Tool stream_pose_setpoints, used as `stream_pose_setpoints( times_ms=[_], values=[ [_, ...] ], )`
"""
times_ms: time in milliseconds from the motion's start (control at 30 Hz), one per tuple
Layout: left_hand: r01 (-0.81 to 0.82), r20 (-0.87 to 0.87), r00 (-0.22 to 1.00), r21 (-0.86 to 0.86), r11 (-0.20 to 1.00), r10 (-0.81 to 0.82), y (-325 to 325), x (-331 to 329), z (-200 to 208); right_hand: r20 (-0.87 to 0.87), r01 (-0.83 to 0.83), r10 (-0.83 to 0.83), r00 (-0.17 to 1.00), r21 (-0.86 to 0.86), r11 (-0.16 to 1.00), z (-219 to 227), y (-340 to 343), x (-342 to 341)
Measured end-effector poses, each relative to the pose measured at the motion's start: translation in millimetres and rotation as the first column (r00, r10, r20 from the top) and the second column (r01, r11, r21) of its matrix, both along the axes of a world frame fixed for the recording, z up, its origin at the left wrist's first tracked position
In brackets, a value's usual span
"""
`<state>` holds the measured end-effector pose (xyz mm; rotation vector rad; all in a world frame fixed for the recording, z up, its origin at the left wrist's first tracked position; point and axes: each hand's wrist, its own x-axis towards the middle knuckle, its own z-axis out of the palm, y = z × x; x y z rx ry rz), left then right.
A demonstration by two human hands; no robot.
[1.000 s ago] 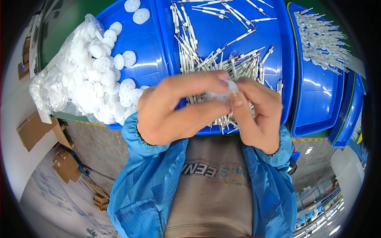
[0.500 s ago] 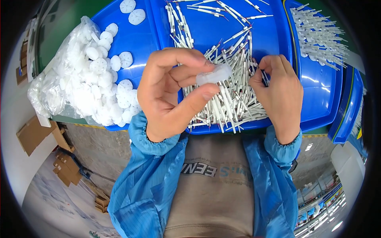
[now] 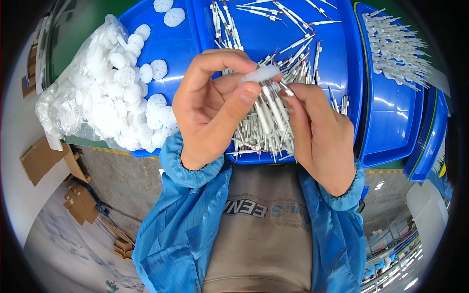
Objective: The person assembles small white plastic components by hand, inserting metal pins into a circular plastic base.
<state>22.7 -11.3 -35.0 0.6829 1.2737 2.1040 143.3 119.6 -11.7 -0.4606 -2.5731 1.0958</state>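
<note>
Head view: we're pinching the white disc [image 3: 262,74] in our left hand [image 3: 205,105] over the blue tray [image 3: 334,53], white rods [image 3: 272,101] hanging below it; our right hand [image 3: 325,132] is gripping one slim rod [image 3: 287,89], just right of the disc, nearer that hand, long axis slanting, far end pointing up-left discward, contact unclear

White disc [image 3: 263,73], white sticks [image 3: 264,117]; blue tray [image 3: 327,44], pinstriped jacket [image 3: 171,249]

Both forearms [image 3: 166,244] are in from roughly 7 and 5 o'clock, left hand [image 3: 202,112] up around 11 in a loose thumb-and-finger pinch aimed at 1ish, right hand [image 3: 325,134] near 3 pinching too, index finger [image 3: 312,100] angled toward 10.
</note>
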Motion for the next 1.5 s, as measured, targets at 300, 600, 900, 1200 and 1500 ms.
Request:
stream_pose_setpoints(
  times_ms=[300,600,900,1200,1500],
  values=[
    [-0.016,-0.156,0.988,-0.067,0.998,0.005,0,-1,-1,0.054,-0.107,0.105,0.993,0.042,0.993,14,6,-1],
    [-0.099,-0.323,0.945,-0.127,0.987,0.054,-1,-1,5,-0.025,-0.165,0.164,0.986,-0.058,0.984,8,14,-5],
    [-0.126,-0.491,0.868,-0.076,0.989,0.073,-11,-12,12,-0.134,-0.165,0.162,0.978,-0.01,0.986,10,-2,-5],
    [-0.072,-0.717,0.687,0.098,0.993,0.121,-9,-16,10,-0.322,-0.211,0.264,0.909,0.191,0.959,-13,13,-5],
    [0.013,-0.933,0.357,-0.056,0.998,-0.057,-13,-17,21,-0.283,-0.224,0.128,0.95,-0.337,0.915,-6,9,8]
  ],
)
